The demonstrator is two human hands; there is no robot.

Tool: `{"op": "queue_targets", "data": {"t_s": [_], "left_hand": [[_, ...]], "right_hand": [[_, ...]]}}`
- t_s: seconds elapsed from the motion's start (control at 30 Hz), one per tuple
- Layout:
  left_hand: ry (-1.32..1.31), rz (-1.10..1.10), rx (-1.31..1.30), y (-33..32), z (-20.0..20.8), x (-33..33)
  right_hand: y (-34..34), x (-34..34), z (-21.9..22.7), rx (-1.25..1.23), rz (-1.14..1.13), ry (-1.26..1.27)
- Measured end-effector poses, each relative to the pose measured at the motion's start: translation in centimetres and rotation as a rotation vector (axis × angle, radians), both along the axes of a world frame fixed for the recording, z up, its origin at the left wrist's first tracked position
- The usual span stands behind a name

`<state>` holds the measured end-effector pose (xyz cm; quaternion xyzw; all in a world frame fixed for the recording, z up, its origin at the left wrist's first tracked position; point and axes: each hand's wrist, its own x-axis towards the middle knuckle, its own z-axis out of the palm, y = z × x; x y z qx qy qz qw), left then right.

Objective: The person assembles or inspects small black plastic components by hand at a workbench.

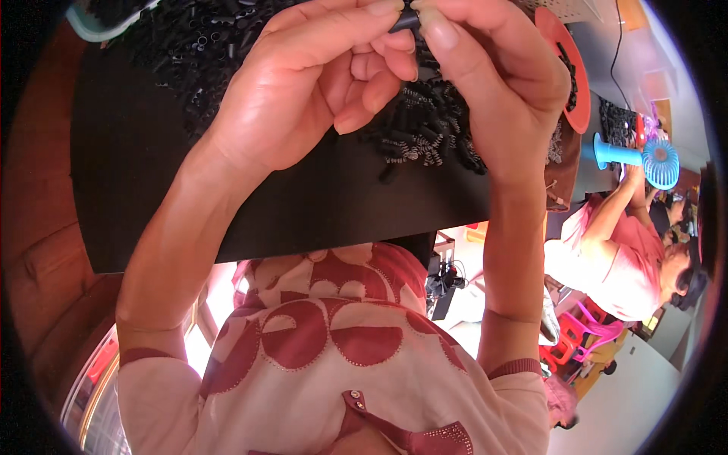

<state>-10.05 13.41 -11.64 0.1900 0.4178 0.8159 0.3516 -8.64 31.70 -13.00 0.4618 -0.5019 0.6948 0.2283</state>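
Up at the top edge, my left hand (296, 87) and my right hand (512, 83) meet over the black table (334, 205). Between their thumbs and fingertips they pinch a small black cylindrical piece (406, 21); its upper part is cut off by the frame. The lower fingers of my left hand curl loosely beneath it. Below and between the hands lies a heap of black tubes with silvery springs (425, 133). Left of my left hand spreads a large pile of small black parts (197, 64).
An orange-red tray (578, 114) with some black pieces stands at the right, beside a brown box (560, 189). A teal-rimmed container (106, 36) is at the upper left. Farther right are a blue fan (660, 163), a seated co-worker in pink (607, 258) and red and pink stools (572, 337).
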Motion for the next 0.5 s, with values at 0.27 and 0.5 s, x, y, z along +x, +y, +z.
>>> {"op": "queue_targets", "data": {"t_s": [0.27, 0.5], "left_hand": [[-0.304, -0.053, 0.02, 1.0, -0.5, -1.1], [0.447, -0.285, 0.722, 2.7, -3.9, -4.8]], "right_hand": [[-0.6, 6.9, 4.4, 0.432, -0.776, -0.384], [0.3, 7.1, 7.0, 0.633, -1.107, -0.466]]}}
